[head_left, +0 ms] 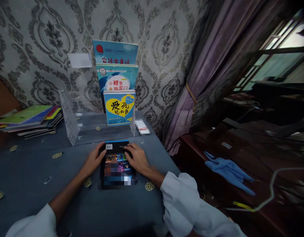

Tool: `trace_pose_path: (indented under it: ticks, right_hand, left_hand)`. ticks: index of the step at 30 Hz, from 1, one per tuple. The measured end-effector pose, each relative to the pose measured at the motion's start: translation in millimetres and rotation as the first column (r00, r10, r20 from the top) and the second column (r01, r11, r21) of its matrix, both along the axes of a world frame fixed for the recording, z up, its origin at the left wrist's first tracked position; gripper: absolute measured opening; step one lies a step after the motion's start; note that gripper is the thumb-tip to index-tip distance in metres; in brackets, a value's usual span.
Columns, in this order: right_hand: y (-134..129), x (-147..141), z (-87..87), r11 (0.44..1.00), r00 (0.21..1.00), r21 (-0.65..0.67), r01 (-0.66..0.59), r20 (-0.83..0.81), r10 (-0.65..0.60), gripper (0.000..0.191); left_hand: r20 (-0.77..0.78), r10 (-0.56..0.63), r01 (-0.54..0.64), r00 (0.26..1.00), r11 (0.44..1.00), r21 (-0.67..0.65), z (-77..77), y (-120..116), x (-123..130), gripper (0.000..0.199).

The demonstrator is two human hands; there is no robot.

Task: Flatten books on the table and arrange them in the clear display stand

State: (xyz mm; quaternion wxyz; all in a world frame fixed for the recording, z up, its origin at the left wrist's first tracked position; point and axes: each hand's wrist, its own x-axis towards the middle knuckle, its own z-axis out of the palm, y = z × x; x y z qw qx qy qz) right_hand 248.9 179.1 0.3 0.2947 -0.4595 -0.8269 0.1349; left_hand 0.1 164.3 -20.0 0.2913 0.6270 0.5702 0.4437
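Left hand (pixel 96 157) and right hand (pixel 137 158) grasp the black barcoded book (pixel 117 162) between them, equally near; its long axis runs forward, toward the clear bookstand (pixel 71 123).

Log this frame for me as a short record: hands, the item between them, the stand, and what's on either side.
Left hand: at the dark book's left edge, near its top
Right hand: at its upper right edge
Item: dark book, barcode at top left, lower part pixelated
Stand: clear stand, beyond the hands
Upright books: three visible covers in tiers, front one with yellow heart
Left side: book pile
Right side: tied purple curtain, blue cloth
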Motion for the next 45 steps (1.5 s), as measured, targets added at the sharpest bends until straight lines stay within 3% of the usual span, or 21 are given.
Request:
trace_pose_path:
  ticks: [3,6,10,13,15,17,19,21,23,26,28,30,32,37,40,45]
  right_hand:
    - [5,2,-1.2,0.996,0.989,-0.094,0.001,-0.144,-0.014,0.031]
    - [13,5,-6.2,0.978,0.972,-0.208,-0.004,-0.231,-0.045,0.040]
    - [26,7,-16.4,0.955,0.953,-0.296,-0.025,-0.295,-0.067,0.051]
    - [32,8,-18.8,0.931,0.919,-0.364,-0.031,-0.376,-0.117,0.055]
    - [33,10,-14.6,0.864,0.867,-0.485,-0.131,-0.479,-0.138,0.050]
    - [33,14,-5.4,0.730,0.808,-0.597,-0.333,-0.580,-0.106,0.042]
    - [31,18,7.8,0.598,0.751,-0.623,-0.505,-0.658,-0.051,0.043]
    - [27,22,23.3,0.556,0.702,-0.590,-0.585,-0.712,-0.016,0.046]
    - [22,26,39.6,0.612,0.667,-0.522,-0.594,-0.745,0.011,0.047]
    - [11,34,58.9,0.756,0.667,-0.376,-0.537,-0.737,0.107,0.040]
    - [5,40,62.8,0.835,0.704,-0.257,-0.486,-0.682,0.199,0.034]
    - [1,45,56.1,0.882,0.761,-0.162,-0.442,-0.589,0.273,0.028]
    - [-2,49,39.9,0.902,0.820,-0.116,-0.416,-0.478,0.317,0.025]
    - [-13,55,-1.3,0.921,0.923,-0.113,-0.372,-0.147,0.355,0.048]
    - [-17,56,-0.5,0.930,0.931,-0.094,-0.355,0.054,0.361,0.049]
    - [-13,26,21.2,0.949,0.921,-0.056,-0.310,0.231,0.315,0.042]
  left_hand:
    - [0.362,0.120,-0.072,0.925,0.987,-0.144,5.9,1,-3,0.071]
    - [0.510,0.227,-0.065,0.830,0.947,-0.316,13.2,-1,-2,0.068]
    - [0.640,0.092,0.217,0.763,0.896,-0.387,31.8,-10,4,0.052]
    - [0.690,0.037,0.270,0.723,0.904,-0.331,46.9,-15,8,0.050]
    - [0.706,0.031,0.229,0.708,0.935,-0.271,54.4,-16,8,0.055]
    - [0.713,0.028,0.171,0.700,0.964,-0.205,60.4,-17,9,0.058]
    - [0.712,0.005,0.122,0.702,0.984,-0.128,66.9,-19,11,0.058]
    - [0.694,-0.052,0.110,0.718,0.993,-0.040,75.6,-23,13,0.056]
    - [0.643,-0.129,0.118,0.755,0.991,0.059,86.3,-30,14,0.052]
    - [0.458,-0.229,0.156,0.859,0.969,0.193,101.7,-43,9,0.039]
    - [0.231,-0.335,0.287,0.914,0.933,0.215,106.2,-52,3,0.032]
    - [-0.017,-0.464,0.460,0.886,0.872,0.166,102.2,-58,-3,0.032]
    - [-0.211,-0.544,0.571,0.812,0.815,0.097,88.7,-61,-5,0.037]
    - [-0.508,-0.556,0.639,0.658,0.769,-0.013,42.2,-70,0,0.071]
    - [-0.580,-0.550,0.660,0.601,0.751,-0.029,28.9,-74,3,0.084]
    - [-0.614,-0.521,0.647,0.593,0.762,-0.022,27.2,-76,4,0.084]
